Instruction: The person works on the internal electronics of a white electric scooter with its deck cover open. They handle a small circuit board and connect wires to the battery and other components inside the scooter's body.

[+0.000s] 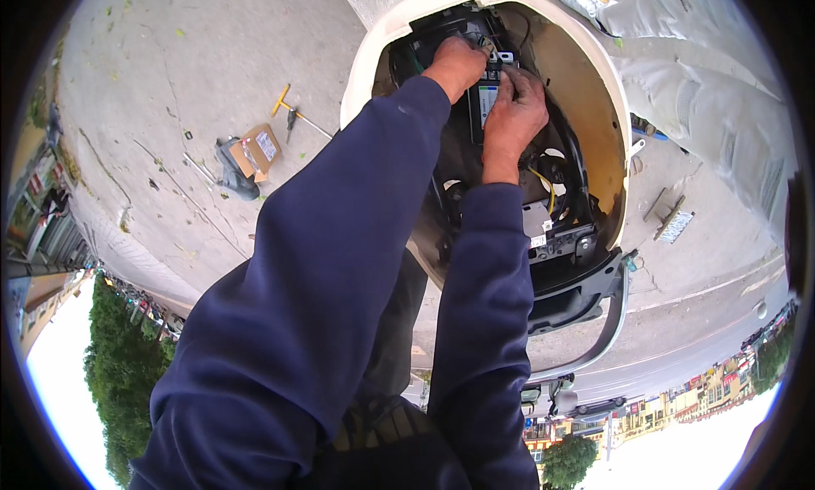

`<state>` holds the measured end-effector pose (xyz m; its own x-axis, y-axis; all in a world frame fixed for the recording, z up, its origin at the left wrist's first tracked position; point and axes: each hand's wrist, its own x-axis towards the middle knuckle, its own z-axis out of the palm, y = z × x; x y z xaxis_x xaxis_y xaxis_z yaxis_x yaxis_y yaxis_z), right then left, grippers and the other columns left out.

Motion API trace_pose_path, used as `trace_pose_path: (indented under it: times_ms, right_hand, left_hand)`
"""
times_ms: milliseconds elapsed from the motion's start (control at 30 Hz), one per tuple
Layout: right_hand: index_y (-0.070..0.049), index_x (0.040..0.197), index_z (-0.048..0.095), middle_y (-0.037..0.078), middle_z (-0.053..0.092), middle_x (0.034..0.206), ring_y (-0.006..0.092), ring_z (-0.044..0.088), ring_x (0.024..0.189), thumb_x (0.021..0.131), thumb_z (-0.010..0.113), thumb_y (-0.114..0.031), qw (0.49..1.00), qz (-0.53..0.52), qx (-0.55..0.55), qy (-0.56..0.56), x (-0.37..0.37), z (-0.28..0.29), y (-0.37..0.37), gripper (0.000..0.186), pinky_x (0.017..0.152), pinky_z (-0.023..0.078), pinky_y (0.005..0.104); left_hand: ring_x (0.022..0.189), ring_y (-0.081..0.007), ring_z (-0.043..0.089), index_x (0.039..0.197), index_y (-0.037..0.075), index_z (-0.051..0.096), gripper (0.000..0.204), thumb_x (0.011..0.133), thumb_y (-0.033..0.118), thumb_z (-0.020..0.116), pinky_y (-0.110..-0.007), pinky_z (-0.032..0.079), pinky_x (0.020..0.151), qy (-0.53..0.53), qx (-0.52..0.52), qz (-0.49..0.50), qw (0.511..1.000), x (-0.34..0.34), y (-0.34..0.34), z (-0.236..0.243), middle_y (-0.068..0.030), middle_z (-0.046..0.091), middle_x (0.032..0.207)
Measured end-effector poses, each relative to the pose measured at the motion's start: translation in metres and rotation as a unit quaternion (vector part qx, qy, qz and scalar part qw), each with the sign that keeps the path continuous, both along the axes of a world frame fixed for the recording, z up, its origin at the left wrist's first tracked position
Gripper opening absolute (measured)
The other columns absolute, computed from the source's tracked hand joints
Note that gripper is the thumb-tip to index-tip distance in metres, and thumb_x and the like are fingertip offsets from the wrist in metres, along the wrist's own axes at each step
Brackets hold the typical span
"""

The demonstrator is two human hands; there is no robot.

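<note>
A cream body shell (pixel 613 108), seemingly of a scooter, surrounds an exposed black frame and wiring. Inside it lies a dark rectangular module (pixel 476 125) with a white, blue and green label. At the module's far end my left hand (pixel 458 64) reaches in, fingers closed beside thin wires (pixel 487 45); what they pinch is hidden. My right hand (pixel 515 115) rests against the module's right side, thumb and fingers drawn together near a pale tab (pixel 507 56). Whatever sits between those fingertips is too small to name.
On the pavement at left lie a T-handled tool (pixel 282 100), another small tool (pixel 290 121) and a small cardboard box (pixel 255 152) on a grey item. A person in light trousers (pixel 705 108) stands at right. A yellow wire (pixel 544 183) and curved rail (pixel 613 324) are nearer me.
</note>
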<state>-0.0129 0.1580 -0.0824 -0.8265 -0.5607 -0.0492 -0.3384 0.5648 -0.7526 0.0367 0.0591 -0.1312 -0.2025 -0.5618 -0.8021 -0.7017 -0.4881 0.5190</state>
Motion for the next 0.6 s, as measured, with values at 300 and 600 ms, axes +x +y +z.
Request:
trace_pose_path:
  times_ms: [300,600]
  right_hand:
    - [0.003,0.096,0.069,0.015,0.070,0.087,0.0202,0.066,0.077,0.080,0.061,0.001,0.977,-0.151,-0.018,-0.149,-0.006,-0.010,-0.003,0.018,0.071,0.051,0.0316]
    - [0.002,0.095,0.069,0.013,0.069,0.085,0.0193,0.066,0.076,0.080,0.062,0.003,0.973,-0.093,-0.067,-0.202,0.004,0.046,0.022,0.017,0.071,0.051,0.0291]
  left_hand:
    - [0.080,-0.0226,0.062,0.096,-0.003,0.067,0.027,0.087,0.023,0.060,-0.035,0.047,0.072,-0.036,-0.084,-0.105,0.990,-0.005,-0.001,0.019,-0.0153,0.067,0.087]
    - [0.066,-0.0112,0.048,0.093,-0.003,0.063,0.019,0.088,0.015,0.060,-0.027,0.038,0.059,0.093,0.075,0.073,0.990,0.014,0.015,0.102,-0.0025,0.056,0.074]
